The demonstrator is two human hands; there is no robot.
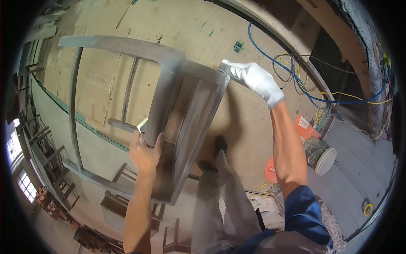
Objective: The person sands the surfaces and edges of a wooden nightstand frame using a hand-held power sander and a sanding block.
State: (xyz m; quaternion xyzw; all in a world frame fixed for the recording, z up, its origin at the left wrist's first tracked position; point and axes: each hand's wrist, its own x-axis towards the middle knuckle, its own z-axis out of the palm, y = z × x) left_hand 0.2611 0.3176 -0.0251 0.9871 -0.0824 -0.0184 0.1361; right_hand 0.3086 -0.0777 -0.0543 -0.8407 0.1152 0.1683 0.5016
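Observation:
A grey-brown wooden chair frame (163,95) is tilted in front of me, its long rails reaching out to the left. My bare left hand (145,153) is closed around the edge of its broad curved bar. By those fingertips shows a small white and dark piece (143,125), too little seen to name. My right hand (255,79), in a white glove, is closed on a flat grey-brown piece (224,67) at the frame's right corner. Whether that piece belongs to the chair or is separate, I cannot tell.
Cardboard sheets (93,84) cover the floor. Blue hose (270,55) and yellow cords (321,112) run along the right. A dirty pail (325,161) lies on its side beside an orange-red item (305,129). More wooden chair frames (42,139) stand at the left.

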